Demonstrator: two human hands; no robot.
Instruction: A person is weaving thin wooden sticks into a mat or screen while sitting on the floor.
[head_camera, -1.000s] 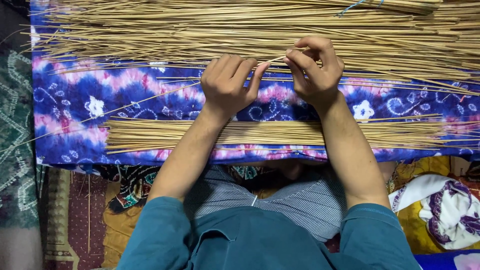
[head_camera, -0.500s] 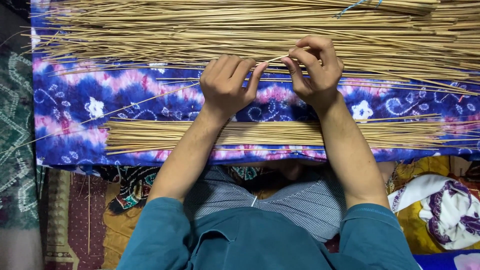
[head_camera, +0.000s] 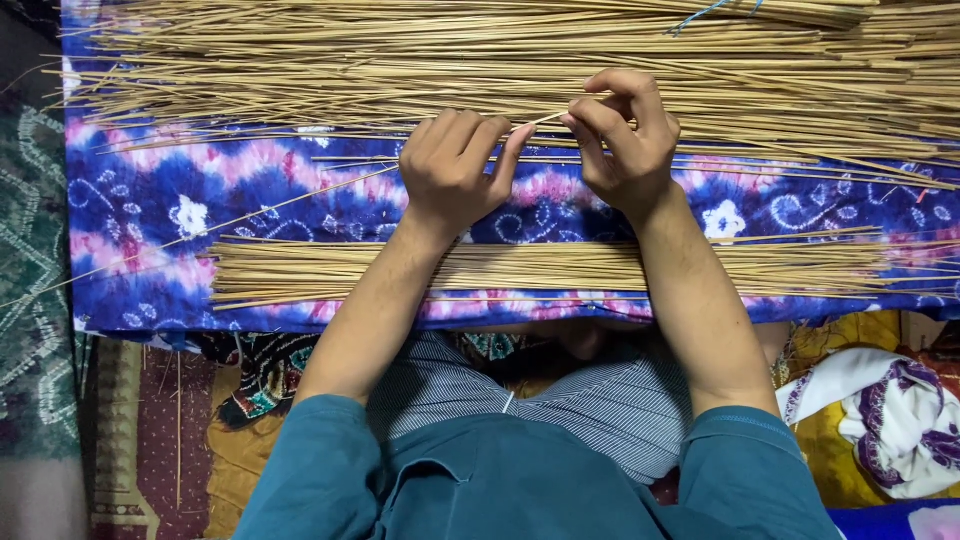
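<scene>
Seen from above, two bare hands meet at the upper middle of the frame, pinching one thin, pale stick between them. The left hand is curled into a loose fist, thumb and forefinger closed on the stick's near end. The right hand bends its fingers inward and grips the same stick just beside it.

The stick lies at the lower edge of a wide pile of long, straight, straw-coloured sticks filling the top of the frame. A tidier bundle of the same sticks runs across the middle, under both forearms. Both lie on a smooth tie-dyed cloth in blue, purple and pink with white swirls.

Compared with half a second ago, the right hand sits very slightly lower and closer to the left; the left hand has hardly shifted.
</scene>
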